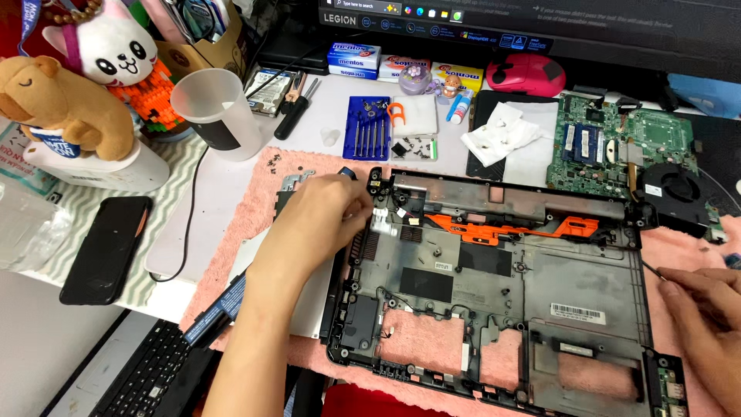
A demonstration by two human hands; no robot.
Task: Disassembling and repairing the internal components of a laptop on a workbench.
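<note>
A stripped black laptop base shell (532, 278) lies open on a pink towel (255, 208). An orange plastic strip (509, 228) runs along its upper edge. My left hand (320, 220) rests on the shell's upper left corner, fingertips pinching a small silver metal part (380, 220) there. My right hand (706, 309) sits at the shell's right edge, fingers closed on a thin dark tool (654, 269) that points toward the shell.
A green motherboard with fan (625, 147) lies at the upper right. A blue screwdriver-bit case (367, 127), loose screws, white cloth (502, 135), a translucent cup (216, 112), black phone (104, 247), plush toys (69, 100) and a keyboard (154, 371) surround the towel. A monitor stands behind.
</note>
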